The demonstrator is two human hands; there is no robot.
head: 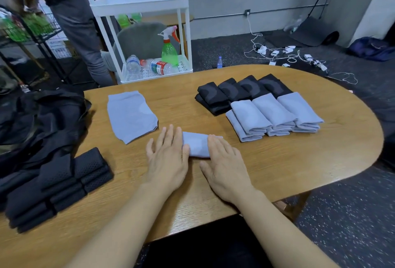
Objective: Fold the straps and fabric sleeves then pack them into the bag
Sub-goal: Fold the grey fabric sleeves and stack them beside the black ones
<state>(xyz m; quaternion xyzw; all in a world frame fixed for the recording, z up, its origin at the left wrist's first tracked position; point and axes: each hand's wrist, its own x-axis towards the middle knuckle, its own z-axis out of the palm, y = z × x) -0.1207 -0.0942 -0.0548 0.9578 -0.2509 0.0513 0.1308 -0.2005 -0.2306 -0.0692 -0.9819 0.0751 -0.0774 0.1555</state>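
Both forearms come in from the near table edge; left hand and right hand lie palm-down with fingers straight, pressing flat on a small folded light-blue sleeve between them; neither hand is curled round it, so it's a press, not a grasp. That sleeve sits on the wooden table near its middle, long axis roughly left-right, its left end under the left fingers and its right end under the right fingertips.

Unfolded light-blue sleeve lies flat just beyond and left of the hands, apart from them; long axis runs away from the camera, tilted a little, with the hemmed end at the far side.

Right half of the table: row of folded light-blue sleeves stacked in overlapping piles, folds facing the near-left; touching behind them, a row of folded black sleeves angled the same way.

Near-left corner: stack of folded black mesh straps, long axes running diagonally from near-left to far-right.

Black bag slumped on the left edge of the table, just beyond the straps; can't tell whether its opening faces up.

Behind the table: white cart holding a green spray bottle and clear water bottles; a person stands beside it.
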